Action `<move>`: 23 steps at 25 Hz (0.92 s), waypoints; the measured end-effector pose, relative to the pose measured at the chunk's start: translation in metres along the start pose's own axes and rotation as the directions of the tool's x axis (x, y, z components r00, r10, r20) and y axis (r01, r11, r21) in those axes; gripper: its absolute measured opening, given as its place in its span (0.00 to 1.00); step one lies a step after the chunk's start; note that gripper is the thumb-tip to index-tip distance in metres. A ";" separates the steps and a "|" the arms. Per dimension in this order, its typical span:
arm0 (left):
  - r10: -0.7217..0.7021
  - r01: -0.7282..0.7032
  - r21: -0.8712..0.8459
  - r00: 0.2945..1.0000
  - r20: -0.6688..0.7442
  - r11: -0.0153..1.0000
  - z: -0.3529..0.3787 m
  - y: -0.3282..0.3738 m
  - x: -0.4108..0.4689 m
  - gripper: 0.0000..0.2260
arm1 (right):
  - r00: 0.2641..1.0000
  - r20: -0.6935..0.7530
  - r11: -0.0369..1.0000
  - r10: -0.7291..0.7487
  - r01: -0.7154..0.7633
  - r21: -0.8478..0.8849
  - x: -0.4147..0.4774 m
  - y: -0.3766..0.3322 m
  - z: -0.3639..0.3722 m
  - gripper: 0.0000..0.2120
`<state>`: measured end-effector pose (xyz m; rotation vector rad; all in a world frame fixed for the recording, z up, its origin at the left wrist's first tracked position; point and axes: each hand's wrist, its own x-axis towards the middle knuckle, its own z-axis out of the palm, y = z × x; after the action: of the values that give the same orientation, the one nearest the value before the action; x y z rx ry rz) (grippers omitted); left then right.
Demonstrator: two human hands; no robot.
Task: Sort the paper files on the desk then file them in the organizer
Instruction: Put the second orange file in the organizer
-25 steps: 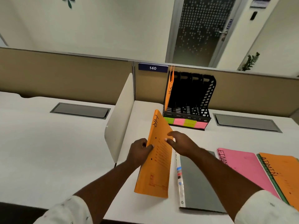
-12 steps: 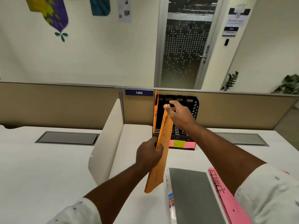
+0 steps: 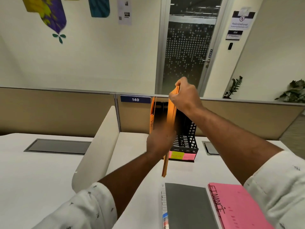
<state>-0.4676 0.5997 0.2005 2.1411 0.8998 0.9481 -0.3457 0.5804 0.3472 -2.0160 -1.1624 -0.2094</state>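
An orange file [image 3: 170, 113] hangs upright and edge-on in front of the black mesh organizer [image 3: 186, 138] at the back of the desk. My right hand [image 3: 184, 96] pinches its top corner above the organizer's rim. My left hand [image 3: 159, 141], blurred, grips its lower part. Another orange file [image 3: 152, 116] stands in the organizer's leftmost slot. Coloured sticky labels [image 3: 179, 155] line the organizer's base. A grey file [image 3: 189, 205] and a pink file [image 3: 237, 205] marked FINANCE lie flat on the desk near me.
A white curved divider [image 3: 99, 146] stands left of the organizer. A tan partition [image 3: 57, 111] with a "140" tag [image 3: 135, 99] runs behind it. Grey cable hatches [image 3: 57, 146] sit in the desk on both sides. Behind are a wall and a glass door [image 3: 188, 52].
Both hands have lifted the orange file off the desk, turned it edge-on and carried it forward and up to the organizer. My view has tilted upward.
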 end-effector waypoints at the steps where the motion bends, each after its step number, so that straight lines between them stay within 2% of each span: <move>1: -0.014 0.014 -0.020 1.000 0.021 1.000 0.003 0.000 0.011 0.12 | 1.000 -0.015 1.000 -0.026 0.026 -0.006 0.008 0.001 0.000 0.14; 5: -0.038 0.041 -0.045 0.997 0.070 0.998 0.010 -0.016 0.059 0.15 | 0.996 -0.044 0.997 -0.078 0.079 0.000 0.035 0.013 0.014 0.14; 8: -0.022 0.014 0.108 0.997 0.074 0.994 0.014 -0.038 0.088 0.17 | 0.996 -0.040 0.996 -0.077 0.078 0.031 0.048 0.026 0.033 0.16; 13: -0.039 -0.010 0.293 0.986 0.161 0.956 0.020 -0.074 0.127 0.25 | 0.996 -0.052 0.995 -0.071 0.074 0.062 0.058 0.045 0.072 0.21; 17: -0.034 -0.035 0.361 0.982 0.185 0.932 0.032 -0.098 0.145 0.35 | 0.992 -0.049 0.992 -0.116 0.118 0.046 0.058 0.057 0.097 0.22; 23: -0.026 -0.067 0.437 0.979 0.204 0.897 0.046 -0.121 0.159 0.45 | 0.985 -0.040 0.986 -0.166 0.167 0.007 0.057 0.077 0.131 0.22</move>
<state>-0.3901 0.7804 0.1434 2.5779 1.0661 0.5476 -0.2820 0.6886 0.2443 -1.8978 -1.3054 -0.3241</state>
